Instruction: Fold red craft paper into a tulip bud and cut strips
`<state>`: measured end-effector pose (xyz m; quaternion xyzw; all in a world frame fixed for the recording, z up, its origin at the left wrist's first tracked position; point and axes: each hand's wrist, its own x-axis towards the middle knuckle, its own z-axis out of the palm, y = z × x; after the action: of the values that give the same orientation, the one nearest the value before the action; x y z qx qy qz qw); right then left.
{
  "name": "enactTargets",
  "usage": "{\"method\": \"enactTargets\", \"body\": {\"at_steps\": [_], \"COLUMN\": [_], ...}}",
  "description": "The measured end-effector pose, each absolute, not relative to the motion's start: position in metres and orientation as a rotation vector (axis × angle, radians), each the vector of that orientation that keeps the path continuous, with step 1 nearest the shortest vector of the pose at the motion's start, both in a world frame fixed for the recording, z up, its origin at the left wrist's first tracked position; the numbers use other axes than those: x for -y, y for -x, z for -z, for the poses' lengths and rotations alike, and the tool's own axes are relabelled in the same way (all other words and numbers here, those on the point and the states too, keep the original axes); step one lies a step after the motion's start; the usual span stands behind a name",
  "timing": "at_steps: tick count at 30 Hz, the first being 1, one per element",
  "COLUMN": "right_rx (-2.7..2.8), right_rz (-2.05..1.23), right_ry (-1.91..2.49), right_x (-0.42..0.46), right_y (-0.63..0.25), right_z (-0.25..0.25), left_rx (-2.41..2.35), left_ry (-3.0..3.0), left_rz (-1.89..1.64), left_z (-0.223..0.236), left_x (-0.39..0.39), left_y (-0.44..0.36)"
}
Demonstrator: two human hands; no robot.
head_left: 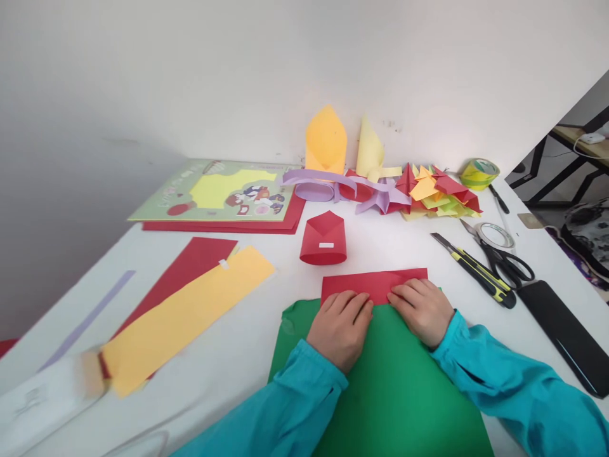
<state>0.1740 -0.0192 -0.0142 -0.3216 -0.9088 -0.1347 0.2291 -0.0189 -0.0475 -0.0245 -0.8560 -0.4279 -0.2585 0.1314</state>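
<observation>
A folded strip of red paper (375, 285) lies across the far edge of a green sheet (394, 374). My left hand (345, 324) presses its fingertips onto the strip's near edge, left of its middle. At the strip's right part, my right hand (423, 308) grips the same edge, with its fingers bent and close together. The thumbs are mostly hidden under the hands. Just beyond the strip stands a red paper pouch (323, 238), rolled into a loop with a pointed top and a small white label on its front.
Rightward lie a yellow-black utility knife (473, 270), scissors (507, 260), tape rolls (480, 173) and a black phone-like slab (566, 336). Leftward are an orange paper strip (190, 311) and a purple strip (88, 320). Folded paper shapes (435, 190) and a printed pad (214, 190) line the wall.
</observation>
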Motion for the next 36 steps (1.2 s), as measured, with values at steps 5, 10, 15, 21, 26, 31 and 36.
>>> {"method": "enactTargets", "body": {"at_steps": [5,10,15,21,26,31,36], "right_rx": [2.507,2.420,2.358,2.322,2.364,2.380,2.353], "right_rz": [0.542,0.560,0.577,0.591,0.590,0.597,0.557], "right_ry": [0.753,0.677,0.605,0.518,0.491,0.530,0.577], "right_x": [0.014,0.015,0.023,0.031,0.031,0.024,0.023], "right_y": [-0.170,-0.167,-0.165,-0.167,-0.171,-0.182,-0.180], "right_z": [0.012,0.009,0.005,-0.002,-0.007,-0.006,-0.001], "left_rx": [1.156,1.053,0.967,0.803,0.750,0.780,0.834], "left_ry": [2.485,2.449,2.409,2.364,2.349,2.311,2.300], "left_rz": [0.783,0.826,0.950,1.078,1.076,1.084,1.085], "left_z": [0.024,0.015,0.009,0.004,0.000,-0.001,0.000], "left_x": [0.035,0.030,0.037,0.042,0.043,0.038,0.038], "left_y": [0.015,0.007,0.003,0.008,0.014,0.022,0.022]}}
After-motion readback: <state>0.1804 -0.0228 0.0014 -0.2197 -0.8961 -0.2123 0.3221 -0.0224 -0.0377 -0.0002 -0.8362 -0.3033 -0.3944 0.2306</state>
